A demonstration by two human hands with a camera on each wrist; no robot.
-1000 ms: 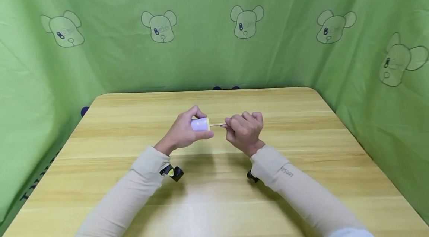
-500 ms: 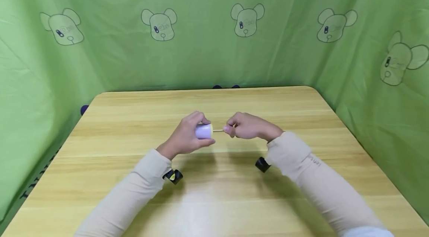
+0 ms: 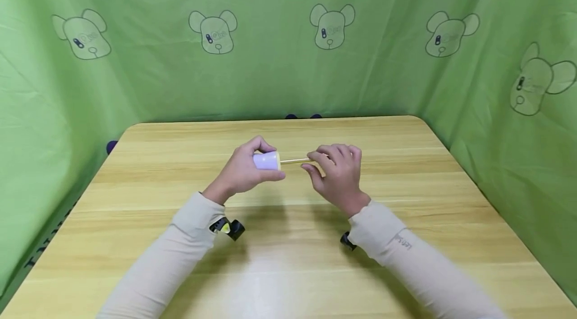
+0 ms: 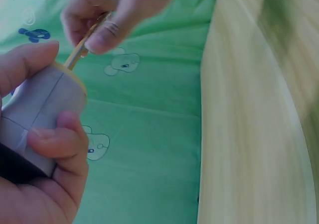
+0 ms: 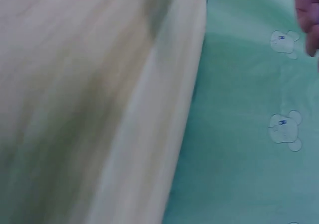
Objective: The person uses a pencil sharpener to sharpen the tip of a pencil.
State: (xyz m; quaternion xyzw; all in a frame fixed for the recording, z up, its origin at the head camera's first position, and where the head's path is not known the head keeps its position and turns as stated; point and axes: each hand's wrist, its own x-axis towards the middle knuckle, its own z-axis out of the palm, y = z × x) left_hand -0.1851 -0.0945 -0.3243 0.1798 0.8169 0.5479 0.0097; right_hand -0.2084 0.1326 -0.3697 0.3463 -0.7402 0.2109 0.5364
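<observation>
A lavender pencil sharpener (image 3: 266, 161) with a pale yellow rim lies sideways in my left hand (image 3: 241, 171), above the table. The left thumb and fingers grip it round the sides. From its rimmed end a thin pencil (image 3: 295, 161) sticks out to the right. My right hand (image 3: 338, 174) is at the pencil's outer end. In the left wrist view its thumb and fingers pinch the pencil (image 4: 76, 55), whose inner end is hidden inside the sharpener (image 4: 50, 97). Only a few blurred fingertips (image 5: 306, 20) show at the right wrist view's edge.
Beneath both hands is a light wood-grain table (image 3: 288, 259) with rounded far corners. Green curtains (image 3: 275, 83) printed with bear heads stand behind it and along both sides. Black wrist cameras (image 3: 235, 229) hang below the sleeves.
My right hand has turned at the wrist about the pencil, swung out to the right, then back with its fingers more spread. The left hand dipped slightly and rose again, still gripping the sharpener.
</observation>
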